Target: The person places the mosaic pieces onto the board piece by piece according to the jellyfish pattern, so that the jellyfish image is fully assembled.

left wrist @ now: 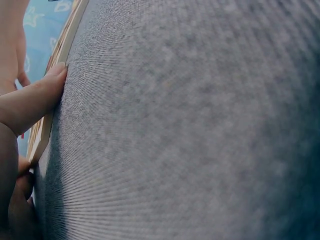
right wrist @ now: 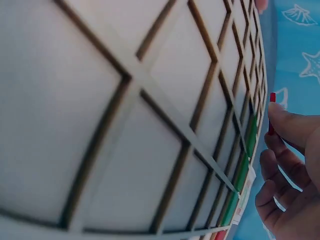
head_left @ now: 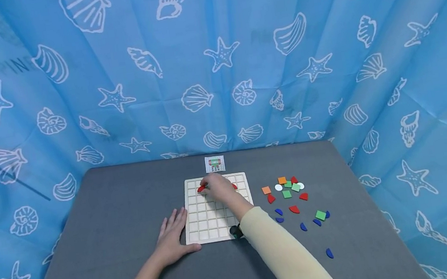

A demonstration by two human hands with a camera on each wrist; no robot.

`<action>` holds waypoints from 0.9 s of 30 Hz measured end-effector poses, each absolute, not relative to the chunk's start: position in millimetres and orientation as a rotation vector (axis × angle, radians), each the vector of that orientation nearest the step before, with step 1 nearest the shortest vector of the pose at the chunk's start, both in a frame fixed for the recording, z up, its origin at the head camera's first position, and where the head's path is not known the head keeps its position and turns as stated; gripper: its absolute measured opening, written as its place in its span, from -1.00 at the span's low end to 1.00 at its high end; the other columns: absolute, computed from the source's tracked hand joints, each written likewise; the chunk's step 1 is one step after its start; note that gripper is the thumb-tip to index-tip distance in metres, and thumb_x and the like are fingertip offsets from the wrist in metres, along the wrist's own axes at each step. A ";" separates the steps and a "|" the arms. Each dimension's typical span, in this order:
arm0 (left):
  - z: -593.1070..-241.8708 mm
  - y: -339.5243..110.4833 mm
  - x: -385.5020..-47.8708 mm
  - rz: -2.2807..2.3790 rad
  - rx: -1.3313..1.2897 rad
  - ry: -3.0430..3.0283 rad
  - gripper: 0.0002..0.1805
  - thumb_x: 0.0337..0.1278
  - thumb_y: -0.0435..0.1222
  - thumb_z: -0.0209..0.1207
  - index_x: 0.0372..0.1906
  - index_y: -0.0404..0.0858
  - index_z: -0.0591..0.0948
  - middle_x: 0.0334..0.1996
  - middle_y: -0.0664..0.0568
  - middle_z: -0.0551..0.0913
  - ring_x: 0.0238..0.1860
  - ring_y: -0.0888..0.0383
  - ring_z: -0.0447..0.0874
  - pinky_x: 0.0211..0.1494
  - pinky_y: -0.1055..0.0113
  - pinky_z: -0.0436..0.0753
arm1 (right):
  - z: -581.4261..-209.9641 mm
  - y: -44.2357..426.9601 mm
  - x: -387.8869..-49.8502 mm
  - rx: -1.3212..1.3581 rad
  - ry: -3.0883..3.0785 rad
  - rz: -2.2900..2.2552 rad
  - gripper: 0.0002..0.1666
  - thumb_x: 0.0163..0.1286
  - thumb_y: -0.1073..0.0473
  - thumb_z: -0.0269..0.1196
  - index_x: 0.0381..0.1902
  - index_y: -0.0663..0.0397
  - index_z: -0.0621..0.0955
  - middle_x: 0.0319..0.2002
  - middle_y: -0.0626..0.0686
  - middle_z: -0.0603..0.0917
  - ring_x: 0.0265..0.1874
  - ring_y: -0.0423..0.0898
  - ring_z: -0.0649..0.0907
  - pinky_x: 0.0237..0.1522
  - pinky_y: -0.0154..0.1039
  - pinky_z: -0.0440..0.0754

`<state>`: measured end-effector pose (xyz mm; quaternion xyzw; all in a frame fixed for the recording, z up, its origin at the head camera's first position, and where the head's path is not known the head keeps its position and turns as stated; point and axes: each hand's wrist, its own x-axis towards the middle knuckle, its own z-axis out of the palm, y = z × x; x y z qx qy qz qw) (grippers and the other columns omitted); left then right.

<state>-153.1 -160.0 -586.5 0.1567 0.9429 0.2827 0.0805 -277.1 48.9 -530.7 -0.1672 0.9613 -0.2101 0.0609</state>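
Note:
My right hand (head_left: 218,188) is over the upper part of the white grid board (head_left: 193,230). Between its thumb and fingertips it pinches a red piece (head_left: 201,188), seen edge-on as a thin red piece (right wrist: 271,114) in the right wrist view. Another red piece (head_left: 235,186) sits near the board's upper right, just past the hand. Green pieces (right wrist: 242,175) lie in cells along the board's far edge in the right wrist view. My left hand (head_left: 173,240) rests with spread fingers at the board's left edge, its thumb (left wrist: 42,97) touching the board's side.
A small printed card (head_left: 214,163) lies behind the board. Right of the board are scattered loose pieces: orange squares (head_left: 266,190), green squares (head_left: 287,194), white discs (head_left: 278,188), red pieces (head_left: 294,209) and blue half-rounds (head_left: 329,253). A blue curtain (head_left: 225,87) hangs behind the grey table (head_left: 103,221).

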 end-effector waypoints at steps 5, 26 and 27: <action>-583.8 -159.1 -153.4 0.831 0.454 2.795 0.36 -0.14 0.37 0.36 0.63 -0.26 0.00 0.63 -0.13 -0.02 0.64 -0.20 -0.22 0.58 -0.27 -0.18 | -537.1 46.1 -280.0 -0.515 2.907 -0.606 -0.74 0.36 0.08 0.40 -0.02 -0.04 0.76 -0.08 0.01 0.70 0.00 -0.03 0.66 0.02 -0.10 0.66; -583.1 -158.8 -154.0 0.840 0.443 2.794 0.35 -0.14 0.37 0.37 0.62 -0.25 0.02 0.63 -0.13 -0.01 0.64 -0.20 -0.21 0.58 -0.27 -0.18 | -533.5 39.3 -280.8 -0.496 2.902 -0.534 -0.64 0.31 -0.01 0.43 0.06 -0.17 0.75 -0.01 -0.04 0.71 0.07 -0.05 0.65 0.06 -0.13 0.65; -583.6 -158.9 -153.9 0.842 0.443 2.794 0.35 -0.15 0.37 0.37 0.63 -0.25 0.02 0.63 -0.13 -0.01 0.64 -0.20 -0.21 0.58 -0.27 -0.18 | -533.1 39.8 -280.4 -0.502 2.905 -0.535 -0.63 0.31 -0.01 0.43 0.08 -0.17 0.74 0.00 -0.04 0.72 0.07 -0.05 0.66 0.07 -0.13 0.65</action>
